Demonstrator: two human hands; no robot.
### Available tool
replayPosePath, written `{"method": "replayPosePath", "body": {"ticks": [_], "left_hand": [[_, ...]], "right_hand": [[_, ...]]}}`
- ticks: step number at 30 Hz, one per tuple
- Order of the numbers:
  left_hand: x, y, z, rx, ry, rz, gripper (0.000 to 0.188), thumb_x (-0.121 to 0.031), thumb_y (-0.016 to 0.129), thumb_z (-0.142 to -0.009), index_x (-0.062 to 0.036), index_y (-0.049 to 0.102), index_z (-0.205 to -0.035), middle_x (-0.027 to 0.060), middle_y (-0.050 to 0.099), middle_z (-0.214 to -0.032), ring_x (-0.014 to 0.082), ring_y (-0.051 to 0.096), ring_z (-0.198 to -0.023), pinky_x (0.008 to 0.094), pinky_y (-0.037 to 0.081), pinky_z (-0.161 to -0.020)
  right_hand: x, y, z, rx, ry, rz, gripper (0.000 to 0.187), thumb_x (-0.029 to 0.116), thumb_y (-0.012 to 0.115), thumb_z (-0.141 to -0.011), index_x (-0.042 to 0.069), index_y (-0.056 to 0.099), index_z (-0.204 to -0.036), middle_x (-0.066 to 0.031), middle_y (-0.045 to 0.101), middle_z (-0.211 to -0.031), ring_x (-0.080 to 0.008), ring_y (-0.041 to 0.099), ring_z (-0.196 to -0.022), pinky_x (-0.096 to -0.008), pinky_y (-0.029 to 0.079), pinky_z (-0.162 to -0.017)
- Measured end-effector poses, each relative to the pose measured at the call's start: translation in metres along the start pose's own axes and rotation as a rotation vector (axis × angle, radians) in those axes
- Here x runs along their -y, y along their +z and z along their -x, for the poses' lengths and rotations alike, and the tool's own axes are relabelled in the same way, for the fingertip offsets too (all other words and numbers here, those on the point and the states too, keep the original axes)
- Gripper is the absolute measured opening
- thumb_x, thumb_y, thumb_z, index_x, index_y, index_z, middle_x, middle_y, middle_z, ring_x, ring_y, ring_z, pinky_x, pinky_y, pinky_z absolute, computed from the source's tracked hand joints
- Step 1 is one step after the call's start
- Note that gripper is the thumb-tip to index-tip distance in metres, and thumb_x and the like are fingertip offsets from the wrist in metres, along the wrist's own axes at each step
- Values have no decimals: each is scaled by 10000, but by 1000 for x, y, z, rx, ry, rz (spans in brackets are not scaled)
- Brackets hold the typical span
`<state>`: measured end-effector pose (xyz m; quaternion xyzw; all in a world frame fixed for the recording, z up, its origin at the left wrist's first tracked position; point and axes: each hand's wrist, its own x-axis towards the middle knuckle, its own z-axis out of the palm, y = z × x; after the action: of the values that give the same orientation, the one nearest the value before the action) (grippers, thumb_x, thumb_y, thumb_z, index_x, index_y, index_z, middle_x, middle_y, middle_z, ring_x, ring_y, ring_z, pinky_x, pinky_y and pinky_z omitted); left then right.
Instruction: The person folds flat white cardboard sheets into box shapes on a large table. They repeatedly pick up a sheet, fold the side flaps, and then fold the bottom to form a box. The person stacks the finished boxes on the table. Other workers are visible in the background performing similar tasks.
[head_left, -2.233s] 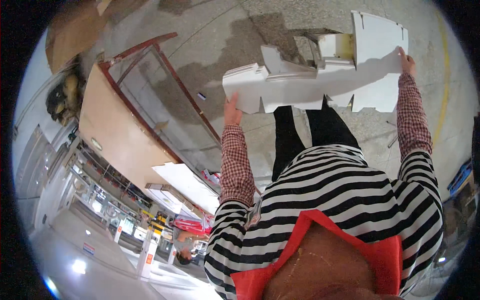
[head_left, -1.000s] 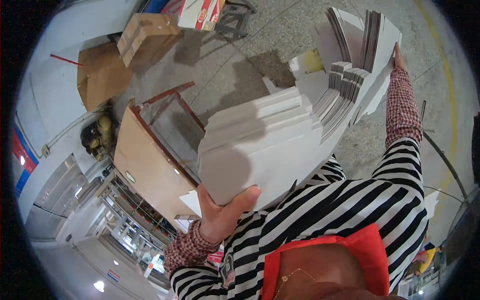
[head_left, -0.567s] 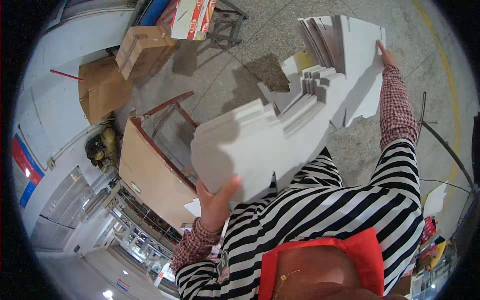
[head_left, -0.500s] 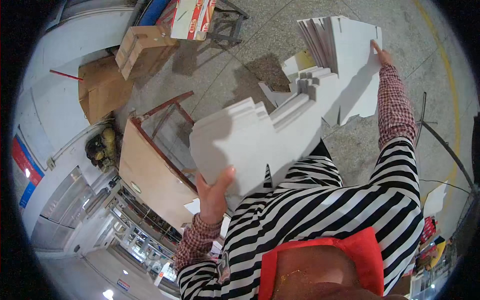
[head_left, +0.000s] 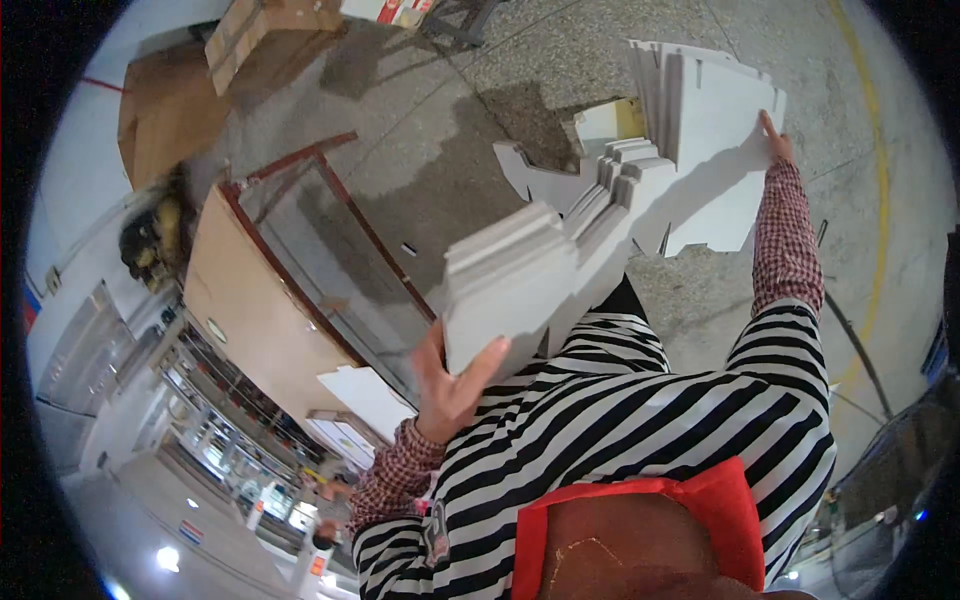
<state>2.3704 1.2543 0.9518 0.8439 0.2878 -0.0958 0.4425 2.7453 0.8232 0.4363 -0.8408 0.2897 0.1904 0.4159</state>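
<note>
Between my two hands is a fanned stack of white die-cut cardboard sheets (head_left: 690,190), with notched edges and slots. At its near left end, my left hand (head_left: 455,385) is closed round the edge, thumb on the top face. My right hand (head_left: 775,138) grips the far right edge, and its fingers are partly hidden. The stack hangs slanted in front of my striped apron (head_left: 640,420), its layers spread into steps along the far side. Past the stack, a loose white cut-out piece (head_left: 545,180) and a yellowish-white piece (head_left: 612,120) show low down.
To the left stands a tan table (head_left: 260,320) with a reddish-brown frame, a white sheet (head_left: 368,398) at its near end. Cardboard boxes (head_left: 265,40) are at the far left. On the right, a dark thin pole (head_left: 860,345) lies near a yellow floor line (head_left: 880,200).
The left end of the stack has moved right with my left hand, narrowing the fan. My right hand has shifted slightly right. The view has turned, so the table and boxes appear farther left.
</note>
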Motion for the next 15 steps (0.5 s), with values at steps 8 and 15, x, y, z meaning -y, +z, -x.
{"method": "replayPosePath", "body": {"ticks": [8,15], "left_hand": [[-1,-9,23,23,225,36,396,-137,723,-688,18,580,-1023,136,605,-837,244,606,-774,310,456,-697],[-56,-44,17,391,558,-112,591,-187,668,-587,41,569,-1124,173,630,-1025,286,623,-820,335,481,-717]], "right_hand": [[-42,-86,54,174,57,-655,897,611,583,-767,67,273,-1409,-109,278,-1446,-246,276,-1320,-356,226,-1086],[-92,-123,121,-62,95,-1024,839,576,621,-762,108,316,-1387,-63,385,-1381,-237,375,-1254,-357,319,-1035]]}}
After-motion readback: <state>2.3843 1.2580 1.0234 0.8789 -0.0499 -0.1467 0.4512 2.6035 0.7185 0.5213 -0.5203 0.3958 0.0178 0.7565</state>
